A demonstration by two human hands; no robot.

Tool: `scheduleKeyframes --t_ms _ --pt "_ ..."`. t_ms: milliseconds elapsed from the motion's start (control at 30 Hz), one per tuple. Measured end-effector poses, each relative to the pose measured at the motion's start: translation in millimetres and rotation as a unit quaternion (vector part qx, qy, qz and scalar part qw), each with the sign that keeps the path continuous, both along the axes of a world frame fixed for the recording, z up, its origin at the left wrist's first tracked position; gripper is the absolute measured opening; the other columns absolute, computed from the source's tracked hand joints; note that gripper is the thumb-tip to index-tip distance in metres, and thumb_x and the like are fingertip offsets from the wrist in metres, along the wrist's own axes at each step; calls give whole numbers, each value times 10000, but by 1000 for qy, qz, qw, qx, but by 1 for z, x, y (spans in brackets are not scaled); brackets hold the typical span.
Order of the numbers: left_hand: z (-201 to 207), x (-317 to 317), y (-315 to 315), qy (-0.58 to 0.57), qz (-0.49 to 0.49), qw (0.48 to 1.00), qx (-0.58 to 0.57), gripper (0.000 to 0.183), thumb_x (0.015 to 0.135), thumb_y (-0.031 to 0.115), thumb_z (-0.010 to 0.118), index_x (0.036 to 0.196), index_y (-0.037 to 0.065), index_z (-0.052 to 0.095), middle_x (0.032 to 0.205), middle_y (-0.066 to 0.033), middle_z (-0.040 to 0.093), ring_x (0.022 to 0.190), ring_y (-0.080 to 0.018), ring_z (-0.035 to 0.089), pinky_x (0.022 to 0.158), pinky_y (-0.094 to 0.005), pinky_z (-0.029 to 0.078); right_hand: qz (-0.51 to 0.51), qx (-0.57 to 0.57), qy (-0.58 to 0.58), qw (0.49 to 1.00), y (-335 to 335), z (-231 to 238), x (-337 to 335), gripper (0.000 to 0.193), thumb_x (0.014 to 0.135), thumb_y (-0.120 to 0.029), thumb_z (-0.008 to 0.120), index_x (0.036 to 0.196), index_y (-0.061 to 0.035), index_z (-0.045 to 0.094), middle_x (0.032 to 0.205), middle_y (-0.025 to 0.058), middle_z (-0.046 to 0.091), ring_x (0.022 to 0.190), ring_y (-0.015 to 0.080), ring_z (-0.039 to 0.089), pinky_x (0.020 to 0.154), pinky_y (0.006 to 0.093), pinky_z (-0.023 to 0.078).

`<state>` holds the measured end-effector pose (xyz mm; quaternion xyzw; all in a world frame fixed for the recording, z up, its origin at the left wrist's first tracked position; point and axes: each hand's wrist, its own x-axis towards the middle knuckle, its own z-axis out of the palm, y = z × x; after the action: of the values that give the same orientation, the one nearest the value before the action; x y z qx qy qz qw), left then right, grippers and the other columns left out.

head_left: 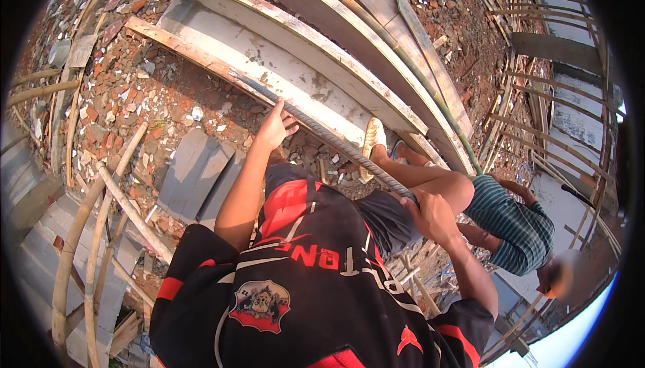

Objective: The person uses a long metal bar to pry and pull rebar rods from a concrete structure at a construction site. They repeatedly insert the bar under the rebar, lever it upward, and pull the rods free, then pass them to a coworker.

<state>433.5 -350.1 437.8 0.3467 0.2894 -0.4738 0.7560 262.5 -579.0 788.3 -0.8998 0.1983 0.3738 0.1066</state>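
Observation:
A long grey ribbed steel bar (329, 137) runs slantwise in front of me, along the near edge of a wooden formwork trough (262, 59). Its near end is in my right hand (433, 217), whose fingers are closed round it. My left hand (272, 128) is beside the bar farther along, fingers spread, with a fingertip at the bar's edge. Pale stains mark the inside of the trough. My foot in a cream shoe (371, 143) is at the trough's near side.
Broken brick and rubble (175, 99) cover the ground. Bamboo poles (87, 267) stand at left, near grey boards (195, 170). To the right, a person in a striped shirt (510, 223) bends close by. More planks (416, 52) lie beyond the trough, and bamboo framing (551, 92) rises at far right.

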Motion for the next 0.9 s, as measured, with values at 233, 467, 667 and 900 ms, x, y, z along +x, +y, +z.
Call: scheduleKeyframes --t_ms 233,467,667,900 --pt "-91 -74 57 36 19 986 164 575 951 544 391 1361 143 436 1310 -25 521 1072 -175 510 915 -378 381 -22 -7 20 1000 -30 -43 4 431 934 -360 512 796 45 563 718 288 577 748 477 572 653 510 426" --pt "-114 -189 130 159 135 917 339 619 940 541 411 1388 114 409 1351 -74 489 1131 -197 483 980 -416 343 36 11 28 999 -118 -106 16 378 926 -374 488 929 -31 649 763 275 619 781 462 611 682 525 471" --pt "-126 -185 40 -47 -32 908 415 597 910 540 505 1281 72 519 1221 -96 576 999 -157 555 803 -319 453 133 56 19 989 -209 -152 25 302 865 -236 587 1068 -14 560 939 266 599 873 412 610 721 506 482" --pt "-169 -39 -219 248 275 922 112 499 958 545 386 1064 77 521 844 -22 559 667 -109 512 555 -252 438 78 129 153 977 -266 -183 57 241 878 -200 596 1038 -42 508 740 154 622 631 368 636 530 449 504"
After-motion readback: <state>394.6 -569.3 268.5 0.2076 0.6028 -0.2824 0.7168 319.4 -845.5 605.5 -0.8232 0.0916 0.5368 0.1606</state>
